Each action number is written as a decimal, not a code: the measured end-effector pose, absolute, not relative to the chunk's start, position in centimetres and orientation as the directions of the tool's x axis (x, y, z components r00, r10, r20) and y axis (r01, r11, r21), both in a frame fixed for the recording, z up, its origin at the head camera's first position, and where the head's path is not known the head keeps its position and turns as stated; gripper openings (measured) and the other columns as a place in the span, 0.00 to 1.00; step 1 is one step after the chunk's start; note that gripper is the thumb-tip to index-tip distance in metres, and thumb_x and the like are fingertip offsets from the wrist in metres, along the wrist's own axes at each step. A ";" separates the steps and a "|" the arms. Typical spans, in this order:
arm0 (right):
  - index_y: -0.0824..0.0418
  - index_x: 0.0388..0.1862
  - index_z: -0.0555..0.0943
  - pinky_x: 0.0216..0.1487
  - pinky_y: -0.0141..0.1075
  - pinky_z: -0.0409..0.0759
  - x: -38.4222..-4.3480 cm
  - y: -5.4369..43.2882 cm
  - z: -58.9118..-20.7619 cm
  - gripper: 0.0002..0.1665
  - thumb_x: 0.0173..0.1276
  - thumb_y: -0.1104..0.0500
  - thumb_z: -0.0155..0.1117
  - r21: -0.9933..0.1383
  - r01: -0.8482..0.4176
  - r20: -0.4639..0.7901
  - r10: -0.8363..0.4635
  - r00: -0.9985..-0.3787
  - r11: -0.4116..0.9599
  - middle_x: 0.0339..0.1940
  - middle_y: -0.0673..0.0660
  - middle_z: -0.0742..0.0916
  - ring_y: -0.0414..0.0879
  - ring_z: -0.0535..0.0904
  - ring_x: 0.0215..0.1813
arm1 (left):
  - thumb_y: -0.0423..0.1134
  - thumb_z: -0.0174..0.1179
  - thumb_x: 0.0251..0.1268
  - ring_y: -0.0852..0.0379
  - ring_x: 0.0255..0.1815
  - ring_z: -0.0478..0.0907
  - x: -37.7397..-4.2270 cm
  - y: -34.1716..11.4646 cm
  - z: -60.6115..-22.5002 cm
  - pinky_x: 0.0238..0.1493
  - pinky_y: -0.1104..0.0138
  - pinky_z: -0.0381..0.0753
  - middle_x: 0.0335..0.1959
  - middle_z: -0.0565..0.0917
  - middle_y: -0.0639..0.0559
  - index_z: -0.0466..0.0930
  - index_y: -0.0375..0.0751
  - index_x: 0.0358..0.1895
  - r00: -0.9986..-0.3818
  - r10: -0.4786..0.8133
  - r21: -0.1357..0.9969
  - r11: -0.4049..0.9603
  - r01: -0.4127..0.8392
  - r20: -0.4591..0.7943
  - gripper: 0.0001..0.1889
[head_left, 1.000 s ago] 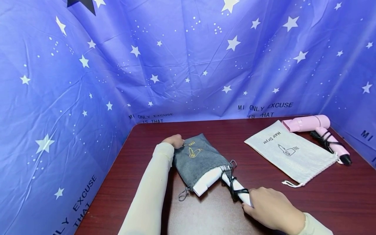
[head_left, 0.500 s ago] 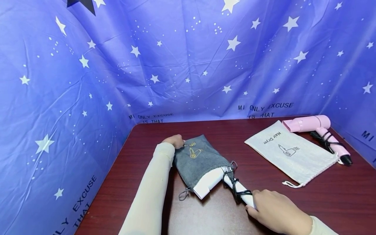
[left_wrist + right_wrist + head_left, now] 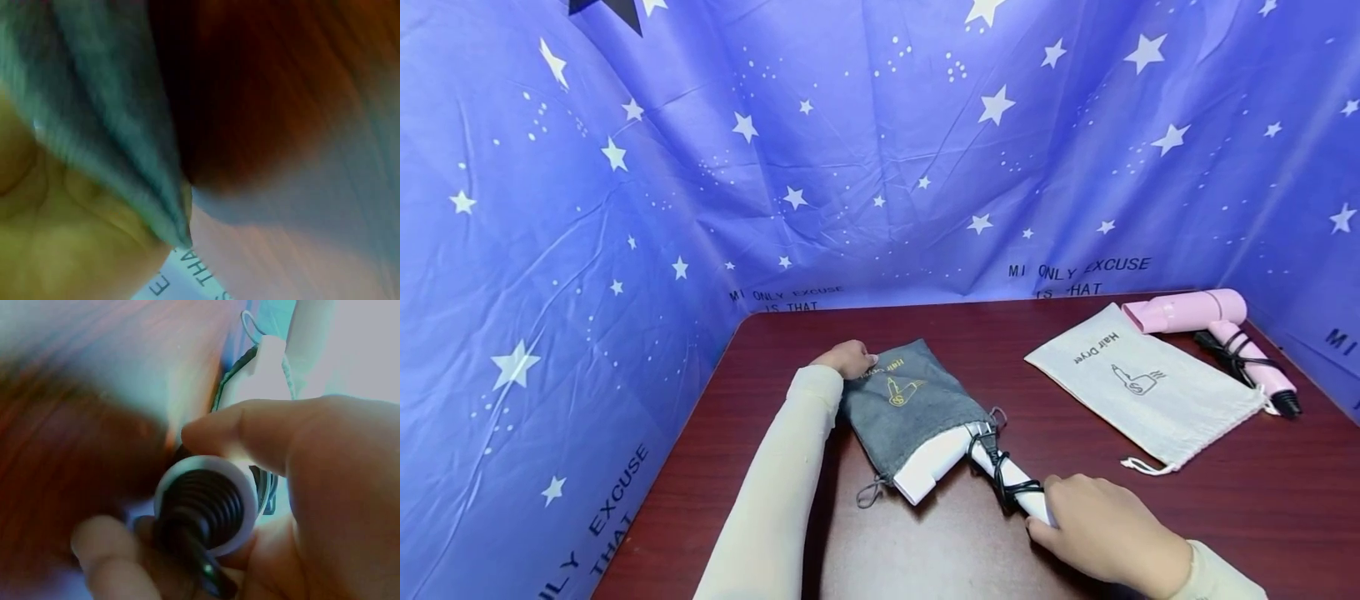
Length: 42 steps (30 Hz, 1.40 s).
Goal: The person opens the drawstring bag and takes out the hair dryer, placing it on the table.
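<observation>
A white hair dryer (image 3: pixel 942 460) lies partly inside a dark grey drawstring bag (image 3: pixel 917 408) with a yellow print. Its nozzle end and its handle stick out of the bag's mouth; the rest of its body is hidden by the cloth. A black cord (image 3: pixel 1002 477) is wound about the handle. My right hand (image 3: pixel 1108 527) grips the handle's end, and the right wrist view shows the black ribbed cord sleeve (image 3: pixel 206 503) there. My left hand (image 3: pixel 848 360) holds the bag's far left corner. In the left wrist view, folded grey cloth (image 3: pixel 119 119) runs across the palm.
On the right of the table (image 3: pixel 760 500) lies a flat white drawstring bag (image 3: pixel 1142 383) printed "Hair Dryer". A pink hair dryer (image 3: pixel 1195 312) with its cord wrapped lies beside it, at the far right. A blue star-patterned curtain (image 3: pixel 880 167) stands behind and at the sides.
My right hand has shifted slightly right with the white hair dryer's handle. The grey bag has shifted a little right too, with my left hand still on its corner.
</observation>
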State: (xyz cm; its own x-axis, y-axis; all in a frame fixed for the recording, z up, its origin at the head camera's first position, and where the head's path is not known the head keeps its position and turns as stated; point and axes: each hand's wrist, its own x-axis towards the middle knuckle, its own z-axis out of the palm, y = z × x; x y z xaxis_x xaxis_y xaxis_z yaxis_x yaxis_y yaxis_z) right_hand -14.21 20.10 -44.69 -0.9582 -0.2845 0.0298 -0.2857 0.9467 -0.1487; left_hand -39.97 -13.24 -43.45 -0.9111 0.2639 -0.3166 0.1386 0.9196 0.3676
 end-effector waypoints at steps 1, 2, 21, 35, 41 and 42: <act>0.51 0.23 0.71 0.21 0.45 0.67 -14.4 20.0 -44.7 0.20 0.56 0.43 0.72 -0.143 -0.284 0.040 -0.281 -0.959 0.948 0.18 0.47 0.74 0.43 0.70 0.21 | 0.50 0.49 0.83 0.57 0.25 0.68 -39.9 -13.4 -43.5 0.38 0.62 0.73 0.21 0.68 0.55 0.72 0.46 0.25 -0.916 0.271 0.368 0.917 0.153 -0.295 0.22; 0.51 0.24 0.71 0.21 0.45 0.67 -14.5 19.9 -44.6 0.21 0.55 0.43 0.73 -0.138 -0.282 0.046 -0.278 -0.959 0.950 0.18 0.47 0.74 0.43 0.70 0.20 | 0.51 0.49 0.83 0.57 0.29 0.71 -39.7 -13.5 -43.5 0.40 0.61 0.75 0.25 0.72 0.54 0.75 0.44 0.29 -0.920 0.281 0.365 0.915 0.171 -0.273 0.21; 0.56 0.28 0.73 0.18 0.42 0.71 -16.5 19.2 -45.2 0.26 0.59 0.40 0.78 -0.063 -0.479 0.191 -0.460 -0.867 0.876 0.16 0.46 0.75 0.43 0.75 0.17 | 0.62 0.52 0.78 0.49 0.56 0.84 -39.6 -9.2 -44.1 0.48 0.51 0.83 0.57 0.87 0.47 0.83 0.47 0.60 -0.977 0.197 0.264 0.950 0.169 -0.085 0.25; 0.54 0.26 0.73 0.19 0.40 0.70 -16.5 19.6 -45.3 0.25 0.60 0.41 0.77 -0.061 -0.507 0.236 -0.481 -0.844 0.860 0.16 0.45 0.74 0.41 0.72 0.17 | 0.55 0.50 0.82 0.43 0.60 0.83 -39.7 -10.7 -44.5 0.52 0.47 0.83 0.60 0.85 0.43 0.82 0.48 0.59 -0.986 0.153 0.165 0.976 0.140 -0.073 0.19; 0.53 0.25 0.72 0.17 0.39 0.69 -16.4 19.7 -45.5 0.25 0.60 0.42 0.78 -0.042 -0.513 0.273 -0.484 -0.831 0.857 0.15 0.45 0.73 0.40 0.71 0.15 | 0.53 0.51 0.81 0.42 0.59 0.84 -39.7 -10.5 -44.8 0.53 0.46 0.83 0.60 0.85 0.43 0.83 0.48 0.55 -0.989 0.131 0.166 0.979 0.119 -0.066 0.17; 0.53 0.24 0.72 0.16 0.39 0.69 -16.3 19.7 -45.5 0.25 0.59 0.42 0.78 -0.033 -0.513 0.284 -0.484 -0.828 0.857 0.15 0.45 0.73 0.41 0.71 0.15 | 0.53 0.51 0.81 0.42 0.58 0.84 -39.7 -10.4 -44.8 0.53 0.46 0.83 0.60 0.86 0.43 0.83 0.48 0.55 -0.990 0.129 0.160 0.980 0.117 -0.063 0.17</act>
